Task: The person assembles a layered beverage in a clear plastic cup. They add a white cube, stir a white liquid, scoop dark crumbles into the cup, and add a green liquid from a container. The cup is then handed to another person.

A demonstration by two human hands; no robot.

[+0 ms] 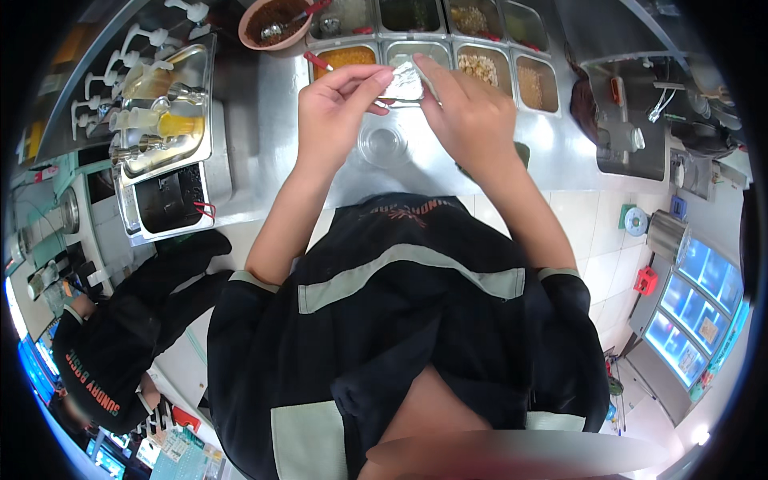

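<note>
Between my two hands, over the steel counter, is a crinkled piece of silver foil (405, 83). My left hand (340, 108) pinches its left side between thumb and fingers. My right hand (472, 112) grips the right side, its thumb below and its fingers along the far edge. Whether the foil wraps anything, I cannot tell. Just nearer to me than the foil, a clear round cup (382, 146) stands on the counter. Partly hidden behind my right wrist is a dark green item (522, 154) whose kind I cannot make out.
Beyond my hands, steel tubs hold orange bits (352, 56), chopped nuts (478, 66) and brown crumbs (529, 84). A pink bowl (250, 32) stands far left. Pump bottles and a steel tray (210, 72) with jiggers line the left; a sink (632, 160) lies right. Another person (120, 344) is at lower left.
</note>
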